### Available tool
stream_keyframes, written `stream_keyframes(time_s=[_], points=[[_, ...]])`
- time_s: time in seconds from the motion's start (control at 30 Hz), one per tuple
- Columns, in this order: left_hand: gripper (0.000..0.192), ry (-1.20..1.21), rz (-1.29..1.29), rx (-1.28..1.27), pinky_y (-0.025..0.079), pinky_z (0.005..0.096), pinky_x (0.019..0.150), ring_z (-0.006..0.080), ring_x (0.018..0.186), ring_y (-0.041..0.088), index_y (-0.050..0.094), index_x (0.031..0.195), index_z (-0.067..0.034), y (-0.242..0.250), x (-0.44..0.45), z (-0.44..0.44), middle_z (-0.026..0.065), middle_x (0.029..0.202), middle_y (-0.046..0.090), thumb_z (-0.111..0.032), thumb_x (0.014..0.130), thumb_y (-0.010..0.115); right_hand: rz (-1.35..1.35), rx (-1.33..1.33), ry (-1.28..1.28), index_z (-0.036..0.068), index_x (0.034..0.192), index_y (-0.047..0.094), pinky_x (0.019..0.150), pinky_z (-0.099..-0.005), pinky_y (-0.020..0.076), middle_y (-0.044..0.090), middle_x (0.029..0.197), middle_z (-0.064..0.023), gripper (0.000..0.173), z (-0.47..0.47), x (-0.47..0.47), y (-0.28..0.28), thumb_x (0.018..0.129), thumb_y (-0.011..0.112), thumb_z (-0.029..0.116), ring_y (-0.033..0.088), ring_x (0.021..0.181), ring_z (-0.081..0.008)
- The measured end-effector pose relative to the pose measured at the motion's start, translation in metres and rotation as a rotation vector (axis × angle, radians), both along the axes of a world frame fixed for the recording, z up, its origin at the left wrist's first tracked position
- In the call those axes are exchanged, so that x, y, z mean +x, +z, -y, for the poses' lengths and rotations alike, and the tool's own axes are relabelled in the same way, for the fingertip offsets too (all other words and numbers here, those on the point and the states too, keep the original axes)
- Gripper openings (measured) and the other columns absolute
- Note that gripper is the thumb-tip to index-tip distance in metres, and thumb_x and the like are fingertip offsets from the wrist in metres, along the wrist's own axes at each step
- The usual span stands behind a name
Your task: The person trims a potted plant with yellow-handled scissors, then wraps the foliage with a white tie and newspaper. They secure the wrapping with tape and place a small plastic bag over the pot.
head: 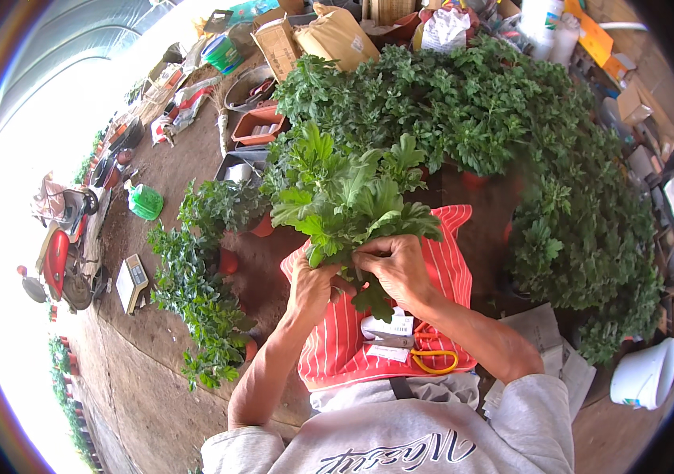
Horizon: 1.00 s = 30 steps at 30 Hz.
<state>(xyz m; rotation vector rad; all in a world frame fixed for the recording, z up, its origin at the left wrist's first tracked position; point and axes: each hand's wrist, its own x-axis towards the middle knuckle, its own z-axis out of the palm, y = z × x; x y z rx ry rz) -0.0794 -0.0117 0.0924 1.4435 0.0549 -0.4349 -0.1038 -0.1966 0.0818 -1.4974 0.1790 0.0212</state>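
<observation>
A bunch of leafy green stems (361, 189), with lobed leaves like a chrysanthemum's, is held up over my lap. My left hand (316, 287) is closed round its lower left side among the leaves. At the lower right my right hand (399, 266) pinches the base of the bunch, fingertips pointing inward; leaves hide exactly what is between them. Beneath both hands a red cloth with white stripes (331, 343) covers my lap. On it lie scissors (435, 360) with yellow and orange handles, and printed labels (395, 324).
Potted leafy plants (461, 112) curve around the front and right; another row (200, 302) stands at left. Beyond that row are a kitchen scale (132, 283) and green watering can (145, 201). A white bucket (644, 374) lies at right, near paper sheets (550, 349).
</observation>
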Motion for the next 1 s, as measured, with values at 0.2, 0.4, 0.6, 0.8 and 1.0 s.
stream_keyframes(time_s=[0.2, 0.4, 0.6, 0.8, 1.0], points=[[0.03, -0.021, -0.166, -0.043, 0.054, 0.0293, 0.041, 0.0312, 0.065, 0.079, 0.058, 0.132, 0.003, 0.014, 0.005, -0.003, 0.0187, 0.107, 0.074, 0.004, 0.102, 0.055, 0.055, -0.02, -0.002, -0.004, 0.087, 0.083, 0.064, -0.0291, 0.0529, 0.079, 0.077, -0.0067, 0.011, -0.004, 0.0, 0.001, 0.088, 0.074, 0.003, 0.067, 0.072, -0.0081], [0.027, -0.025, -0.24, -0.208, 0.065, 0.0372, 0.059, 0.0381, 0.081, 0.08, 0.057, 0.133, 0.004, 0.012, 0.003, -0.004, 0.0228, 0.11, 0.072, 0.003, 0.106, 0.054, 0.025, 0.095, -0.011, -0.004, 0.085, 0.082, 0.063, -0.0279, 0.051, 0.076, 0.073, -0.0041, 0.01, -0.009, -0.002, -0.001, 0.088, 0.074, 0.002, 0.064, 0.07, -0.0064], [0.035, -0.031, -0.301, -0.194, 0.069, 0.0424, 0.071, 0.0425, 0.091, 0.08, 0.056, 0.137, 0.004, 0.012, 0.006, -0.013, 0.0265, 0.119, 0.071, 0.01, 0.103, 0.054, 0.054, 0.083, -0.035, -0.004, 0.085, 0.081, 0.062, -0.0278, 0.0506, 0.074, 0.074, -0.0016, 0.01, -0.013, -0.006, 0.001, 0.09, 0.074, 0.001, 0.062, 0.07, -0.0054], [0.045, -0.037, -0.266, -0.259, 0.069, 0.0467, 0.093, 0.0425, 0.107, 0.077, 0.054, 0.144, 0.005, 0.004, 0.011, -0.012, 0.0252, 0.133, 0.068, 0.014, 0.1, 0.051, -0.004, 0.157, 0.001, -0.006, 0.103, 0.083, 0.064, -0.0271, 0.0581, 0.081, 0.086, -0.0107, 0.012, -0.015, -0.004, -0.006, 0.095, 0.08, 0.003, 0.072, 0.072, -0.0116], [0.045, -0.039, -0.188, -0.172, 0.07, 0.0454, 0.093, 0.038, 0.111, 0.077, 0.056, 0.141, 0.004, 0.0, 0.013, -0.017, 0.0223, 0.133, 0.069, 0.018, 0.099, 0.054, 0.015, 0.125, 0.038, -0.005, 0.106, 0.083, 0.064, -0.0269, 0.058, 0.082, 0.09, -0.0102, 0.014, -0.011, -0.003, -0.011, 0.096, 0.081, 0.004, 0.073, 0.074, -0.0108]])
